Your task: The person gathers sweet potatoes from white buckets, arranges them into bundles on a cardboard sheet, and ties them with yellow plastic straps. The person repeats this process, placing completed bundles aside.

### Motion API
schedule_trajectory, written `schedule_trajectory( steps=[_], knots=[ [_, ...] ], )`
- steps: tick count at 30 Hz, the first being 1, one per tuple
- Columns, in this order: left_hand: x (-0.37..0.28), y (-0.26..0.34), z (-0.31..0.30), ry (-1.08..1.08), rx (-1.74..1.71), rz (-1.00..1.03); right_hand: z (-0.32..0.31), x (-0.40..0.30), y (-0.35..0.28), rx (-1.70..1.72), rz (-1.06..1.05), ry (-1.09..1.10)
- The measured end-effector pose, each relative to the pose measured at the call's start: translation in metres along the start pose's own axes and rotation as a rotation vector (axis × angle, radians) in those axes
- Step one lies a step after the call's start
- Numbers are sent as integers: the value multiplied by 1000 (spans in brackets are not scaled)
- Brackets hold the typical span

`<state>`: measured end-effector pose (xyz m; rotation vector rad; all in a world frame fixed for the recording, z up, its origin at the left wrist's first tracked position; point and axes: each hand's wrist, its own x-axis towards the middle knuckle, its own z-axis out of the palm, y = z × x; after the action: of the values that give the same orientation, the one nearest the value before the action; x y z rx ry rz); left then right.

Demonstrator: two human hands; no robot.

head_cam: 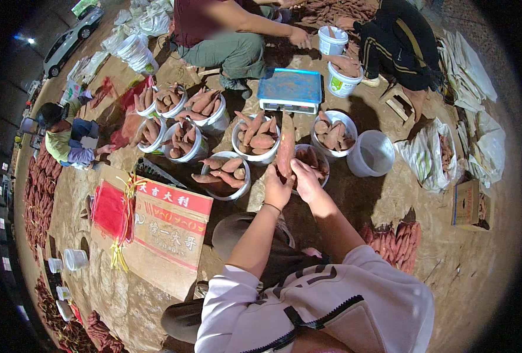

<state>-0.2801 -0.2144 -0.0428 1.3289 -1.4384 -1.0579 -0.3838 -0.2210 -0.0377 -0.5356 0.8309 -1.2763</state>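
Note:
Both my hands grip one long sweet potato (286,143), which points away from me. My left hand (279,189) wraps its near end from the left, and my right hand (306,180) holds it from the right. Beneath them is a white bucket of sweet potatoes (310,161), partly hidden by my hands. Just beyond stands another filled bucket (257,158), and a third filled bucket (242,194) is to the left. To the right are a bucket of sweet potatoes (352,149) and an empty white bucket (371,153).
A blue-topped digital scale (290,87) stands ahead. Two people (225,44) work beyond it; another person (64,132) crouches left. Red mesh bags (113,209) lie on flattened cardboard (164,260). At right are a white sack (424,154), a cardboard box (466,204) and a filled mesh bag (395,247).

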Motion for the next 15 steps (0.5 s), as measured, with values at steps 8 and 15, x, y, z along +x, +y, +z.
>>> schedule_trajectory(
  steps=[8,15],
  knots=[
    [-9,6,1,-6,390,138,-22,43,-11,251,96,-70],
    [-10,17,-5,-49,670,178,-48,75,-38,108,134,157]
  ],
)
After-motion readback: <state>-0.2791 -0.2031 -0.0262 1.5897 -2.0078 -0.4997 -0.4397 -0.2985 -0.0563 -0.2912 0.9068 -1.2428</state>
